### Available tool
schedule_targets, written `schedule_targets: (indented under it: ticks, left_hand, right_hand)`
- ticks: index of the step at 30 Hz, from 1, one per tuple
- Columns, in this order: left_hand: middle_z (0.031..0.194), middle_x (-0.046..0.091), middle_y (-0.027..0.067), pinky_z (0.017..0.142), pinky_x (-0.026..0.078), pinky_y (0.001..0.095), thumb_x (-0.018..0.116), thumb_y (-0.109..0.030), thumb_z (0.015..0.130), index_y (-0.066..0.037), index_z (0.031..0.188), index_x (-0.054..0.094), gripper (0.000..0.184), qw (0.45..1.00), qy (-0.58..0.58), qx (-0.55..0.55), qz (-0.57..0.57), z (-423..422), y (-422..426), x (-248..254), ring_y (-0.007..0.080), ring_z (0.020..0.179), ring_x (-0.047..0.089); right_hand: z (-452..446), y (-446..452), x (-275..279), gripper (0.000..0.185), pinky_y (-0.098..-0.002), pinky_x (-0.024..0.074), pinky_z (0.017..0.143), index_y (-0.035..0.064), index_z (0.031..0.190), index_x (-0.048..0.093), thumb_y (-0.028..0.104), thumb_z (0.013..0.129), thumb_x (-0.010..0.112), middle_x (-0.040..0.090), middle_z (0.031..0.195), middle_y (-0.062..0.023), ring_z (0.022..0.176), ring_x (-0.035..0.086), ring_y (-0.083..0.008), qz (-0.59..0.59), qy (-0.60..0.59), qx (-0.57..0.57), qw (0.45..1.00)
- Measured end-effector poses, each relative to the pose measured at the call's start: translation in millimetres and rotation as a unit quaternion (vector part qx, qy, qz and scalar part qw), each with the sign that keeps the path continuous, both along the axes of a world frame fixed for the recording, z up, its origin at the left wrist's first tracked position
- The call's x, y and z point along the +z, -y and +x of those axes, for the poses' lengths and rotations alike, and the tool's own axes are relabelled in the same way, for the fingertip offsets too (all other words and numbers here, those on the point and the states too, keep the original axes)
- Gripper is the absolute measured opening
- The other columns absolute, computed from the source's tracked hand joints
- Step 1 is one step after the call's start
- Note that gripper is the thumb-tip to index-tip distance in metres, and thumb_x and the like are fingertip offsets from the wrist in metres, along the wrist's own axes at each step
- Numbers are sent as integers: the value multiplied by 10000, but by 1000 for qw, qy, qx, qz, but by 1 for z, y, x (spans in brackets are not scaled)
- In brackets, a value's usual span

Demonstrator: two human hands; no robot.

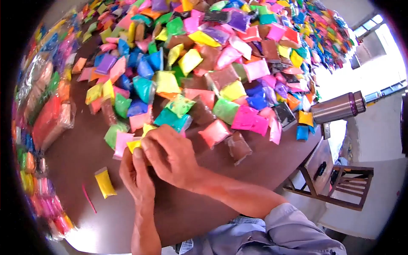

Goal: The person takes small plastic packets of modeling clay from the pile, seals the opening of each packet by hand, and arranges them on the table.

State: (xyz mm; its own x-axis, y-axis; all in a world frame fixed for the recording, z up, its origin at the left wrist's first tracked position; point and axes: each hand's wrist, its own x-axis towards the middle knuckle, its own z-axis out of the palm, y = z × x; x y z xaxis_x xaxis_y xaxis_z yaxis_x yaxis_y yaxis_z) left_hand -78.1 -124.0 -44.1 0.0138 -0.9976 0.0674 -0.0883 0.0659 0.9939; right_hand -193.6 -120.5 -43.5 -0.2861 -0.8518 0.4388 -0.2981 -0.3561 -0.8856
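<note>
A small yellow packet (134,145) in clear plastic is pinched between the thumb and fingers of my left hand (138,176). My right hand (172,155) is closed against the same packet from the right, its curled fingers hiding much of it. A second yellow bit (147,128) shows just beyond my right fingers; whether it belongs to the held packet I cannot tell. On the table left of my left wrist lies another yellow packet (105,183), with a thin pink strip (89,199) beside it.
A large heap of mixed-colour packets (225,78) covers the far side of the brown table (204,170). Bundled packets (53,121) line the left edge. A steel flask (338,107) lies tilted at the right edge, near a wooden chair (340,182).
</note>
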Motion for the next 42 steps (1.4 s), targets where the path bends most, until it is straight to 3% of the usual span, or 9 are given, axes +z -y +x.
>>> schedule_targets:
  ticks: [6, 14, 18, 25, 30, 33, 35, 37, 42]
  left_hand:
    - [931, 640, 40, 704, 456, 270, 500, -229, 1089, 30, 1097, 618, 284, 993, 100, 59, -29, 11, -2, -17, 106, 828, 543]
    - [970, 626, 8, 790, 440, 286, 471, -274, 1091, -1, 1097, 620, 311, 1000, 14, -21, -4, 14, -5, -11, 105, 897, 539]
    - [1022, 630, 39, 808, 459, 293, 470, -259, 1096, 11, 1189, 604, 315, 994, 23, 96, 50, 18, -8, -28, 133, 919, 562]
    - [987, 628, 62, 754, 463, 312, 473, -328, 1100, -7, 1129, 608, 350, 989, 142, -14, 31, 29, -4, -14, 143, 876, 538]
    - [1255, 609, 132, 963, 470, 371, 513, -327, 1083, 25, 1348, 543, 442, 991, 88, 70, 66, 39, -13, -38, 227, 1093, 579]
    - [1369, 559, 158, 1042, 445, 378, 539, -311, 1075, 36, 1425, 490, 496, 994, 72, 22, 78, 51, -15, -44, 252, 1206, 546]
    - [1358, 564, 158, 1034, 448, 377, 539, -312, 1075, 35, 1425, 490, 495, 994, 80, 24, 71, 54, -20, -55, 254, 1195, 551]
    - [1250, 628, 168, 897, 524, 354, 540, -249, 1077, 56, 1419, 476, 463, 988, 148, 34, 30, 44, -16, -44, 233, 1065, 616]
    - [957, 655, 74, 730, 476, 301, 517, -289, 1083, 50, 1156, 594, 356, 991, 116, -65, 1, 23, 1, -9, 142, 852, 572]
  right_hand:
    - [4, 1, -7, 117, -421, 513, 674, 15, 993, 621, 126, 963, 645, 635, 916, -152, 821, 638, -339, -10, 10, 8, 1000]
    - [4, 4, -10, 89, -410, 473, 640, 10, 993, 599, 94, 980, 625, 591, 867, -156, 760, 605, -338, -27, 69, -15, 997]
    - [1, 4, -8, 101, -411, 484, 658, 8, 1019, 594, 101, 986, 614, 587, 884, -156, 770, 598, -339, -17, 90, -16, 996]
    - [0, 2, -4, 139, -417, 490, 668, 3, 1053, 580, 120, 984, 611, 585, 920, -155, 799, 592, -342, 33, 79, 26, 996]
    - [-2, 3, -7, 120, -404, 488, 648, 10, 1047, 581, 85, 968, 632, 584, 915, -148, 787, 591, -336, 36, 84, 30, 995]
    - [-3, 2, -7, 112, -396, 489, 645, 3, 1042, 597, 56, 955, 643, 592, 914, -134, 792, 599, -319, 34, 80, 31, 996]
    - [-2, 2, -9, 101, -388, 496, 642, -9, 1033, 612, 51, 955, 632, 602, 912, -133, 791, 605, -302, 30, 70, 32, 997]
    - [-2, 1, -8, 102, -386, 499, 641, -9, 1034, 611, 55, 955, 627, 603, 913, -136, 788, 606, -304, 17, 62, 27, 998]
    - [2, -3, -7, 106, -386, 505, 640, 2, 1040, 611, 69, 957, 615, 608, 920, -145, 775, 610, -325, 7, 38, -4, 999]
